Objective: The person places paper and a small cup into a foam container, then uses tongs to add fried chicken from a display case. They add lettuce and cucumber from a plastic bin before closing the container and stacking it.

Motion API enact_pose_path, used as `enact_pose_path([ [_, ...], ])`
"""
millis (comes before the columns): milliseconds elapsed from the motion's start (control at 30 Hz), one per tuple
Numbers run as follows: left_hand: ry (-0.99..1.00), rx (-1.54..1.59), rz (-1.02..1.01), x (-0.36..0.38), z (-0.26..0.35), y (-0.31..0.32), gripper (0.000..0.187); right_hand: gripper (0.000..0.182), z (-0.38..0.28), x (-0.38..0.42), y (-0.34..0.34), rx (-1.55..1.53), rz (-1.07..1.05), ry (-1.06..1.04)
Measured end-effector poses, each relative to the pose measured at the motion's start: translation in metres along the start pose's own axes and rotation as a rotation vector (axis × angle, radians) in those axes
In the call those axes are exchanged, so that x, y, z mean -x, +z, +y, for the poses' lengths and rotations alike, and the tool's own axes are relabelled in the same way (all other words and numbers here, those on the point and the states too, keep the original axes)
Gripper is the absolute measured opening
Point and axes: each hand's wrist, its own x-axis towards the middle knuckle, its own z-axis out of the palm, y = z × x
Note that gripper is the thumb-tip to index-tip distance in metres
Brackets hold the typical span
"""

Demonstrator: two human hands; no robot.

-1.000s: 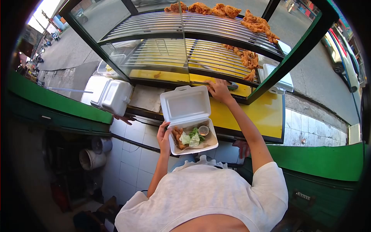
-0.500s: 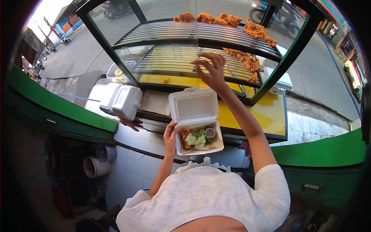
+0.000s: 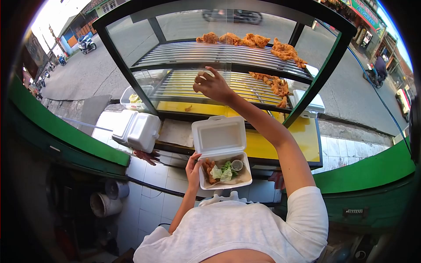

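Observation:
My left hand (image 3: 193,170) grips the left side of an open white foam takeaway box (image 3: 247,176), thumb near the hinge. Inside the box, on brown paper, lie a piece of fried chicken (image 3: 209,171), pale and green lettuce leaves (image 3: 225,173) and a small clear lidded cup (image 3: 237,165). Its lid (image 3: 219,136) is tipped back, away from me. My right hand (image 3: 213,86) is raised at the front of the glass display case (image 3: 136,69), with bent fingers apart and nothing in them. Behind the hand are the case's slatted metal shelves (image 3: 175,54).
Fried chicken pieces (image 3: 245,40) line the upper shelf, with more (image 3: 276,85) on the lower right. Closed foam boxes (image 3: 142,130) sit at left, others (image 3: 308,101) at right. A clear tub (image 3: 133,97) stands beside the case. A motorcycle (image 3: 232,15) passes on the street beyond.
My right hand has moved left and slightly down across the case front, its fingers more bent. The left hand keeps hold of the box. The view has tilted upward a little.

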Motion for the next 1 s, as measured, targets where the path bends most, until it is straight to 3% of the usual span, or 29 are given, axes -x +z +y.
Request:
enact_pose_path([
  [1000,-0.075,0.036,-0.192,-0.028,-0.013,0.043,0.022,0.012,0.059,0.151,-0.136,0.290,-0.114,0.195],
])
